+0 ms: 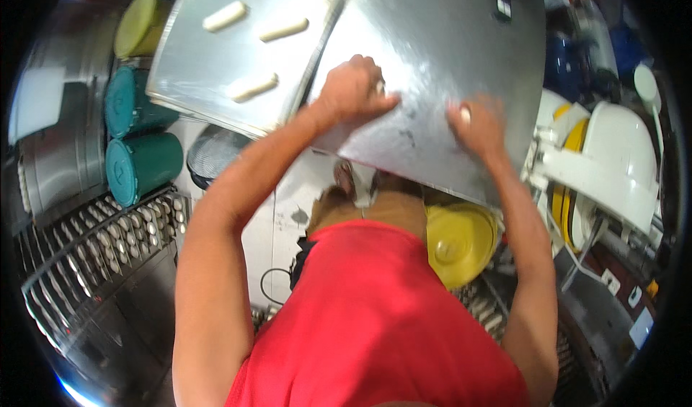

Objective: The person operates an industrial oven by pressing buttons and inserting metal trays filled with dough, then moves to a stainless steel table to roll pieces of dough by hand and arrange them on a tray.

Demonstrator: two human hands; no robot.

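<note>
My left hand (pixel 355 90) is closed above the steel worktable (pixel 425 18), just right of a metal baking tray (pixel 194 54). A pale bit of dough (pixel 380 87) shows between its thumb and fingers. My right hand (pixel 481 124), blurred by motion, is closed too, over the table's near right part. Another pale bit of dough (pixel 466 115) peeks out by its thumb. The fingers hide most of both pieces. Three smooth, elongated dough rolls lie apart on the tray: one at the far left (pixel 225 16), one farther right (pixel 283 29) and one nearer (pixel 252 87).
Teal lidded buckets (pixel 144 169) and a yellow one (pixel 137 25) stand at the left. Below them, a rack (pixel 94 241) holds trays with several dough pieces. A yellow lidded container (pixel 461 245) sits under the table's near edge. At the right stands a white machine (pixel 620 165).
</note>
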